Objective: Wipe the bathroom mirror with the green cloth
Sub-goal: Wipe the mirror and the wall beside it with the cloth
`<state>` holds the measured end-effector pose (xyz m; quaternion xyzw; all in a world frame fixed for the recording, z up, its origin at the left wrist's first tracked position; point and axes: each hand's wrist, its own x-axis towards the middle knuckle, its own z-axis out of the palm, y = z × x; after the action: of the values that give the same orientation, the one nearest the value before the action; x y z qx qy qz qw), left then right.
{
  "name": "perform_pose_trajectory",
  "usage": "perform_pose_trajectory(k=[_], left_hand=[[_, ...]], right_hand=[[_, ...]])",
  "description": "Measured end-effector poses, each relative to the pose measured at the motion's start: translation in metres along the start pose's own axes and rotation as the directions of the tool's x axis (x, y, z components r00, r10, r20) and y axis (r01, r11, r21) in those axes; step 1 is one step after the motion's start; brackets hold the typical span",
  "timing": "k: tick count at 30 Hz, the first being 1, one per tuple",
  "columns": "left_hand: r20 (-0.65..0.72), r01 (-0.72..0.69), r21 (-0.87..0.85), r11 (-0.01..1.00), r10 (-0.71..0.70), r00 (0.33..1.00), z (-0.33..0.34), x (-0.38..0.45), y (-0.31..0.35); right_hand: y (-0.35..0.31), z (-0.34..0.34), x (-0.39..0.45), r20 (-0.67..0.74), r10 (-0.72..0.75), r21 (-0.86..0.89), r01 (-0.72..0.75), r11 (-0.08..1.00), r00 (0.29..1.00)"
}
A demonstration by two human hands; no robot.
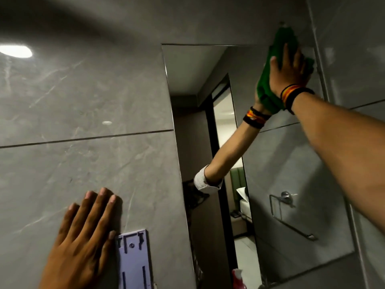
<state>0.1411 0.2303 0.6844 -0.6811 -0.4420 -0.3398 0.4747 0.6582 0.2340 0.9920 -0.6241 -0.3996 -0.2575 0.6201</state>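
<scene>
The right hand [289, 69], fingers straight and flat, presses the crumpled green cloth [266, 88] against the frameless rectangular mirror [193, 65] at its far upper right corner. The left hand [83, 236] rests open-palmed on the grey marbled tile wall [83, 101], near left, just beside a lilac plastic bracket [134, 259].

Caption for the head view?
Right hand presses green cloth on the mirror, upper right corner; left hand rests flat on the wall.

My right hand [291, 69] hides much of the bright green cloth [265, 90], which covers the rectangular wall mirror's [270, 174] upper-right corner. The frame's bottom edge crops the lilac plastic bracket [134, 261].
</scene>
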Motion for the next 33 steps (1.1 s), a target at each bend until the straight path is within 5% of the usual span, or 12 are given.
perform_pose_trajectory(k=[12, 20, 29, 33], left_hand=[[0.007, 0.055, 0.006, 0.998, -0.055, 0.998, -0.001, -0.003, 0.006], [0.055, 0.017, -0.071, 0.997, -0.013, 0.998, 0.012, -0.006, 0.000], [-0.002, -0.003, -0.125, 0.992, 0.002, 1.000, -0.004, -0.004, 0.004], [-0.007, -0.021, -0.125, 0.992, 0.020, 1.000, -0.003, -0.003, 0.004]], right_hand=[[0.054, -0.019, 0.007, 0.006, 0.171, 0.048, -0.171, 0.984, 0.985], [0.149, 0.008, -0.173, -0.044, 0.391, 0.100, -0.386, 0.917, 0.919], [0.238, 0.025, -0.348, 0.111, 0.674, 0.098, -0.683, 0.724, 0.730], [0.197, 0.035, -0.370, 0.082, 0.549, 0.148, -0.555, 0.818, 0.832]])
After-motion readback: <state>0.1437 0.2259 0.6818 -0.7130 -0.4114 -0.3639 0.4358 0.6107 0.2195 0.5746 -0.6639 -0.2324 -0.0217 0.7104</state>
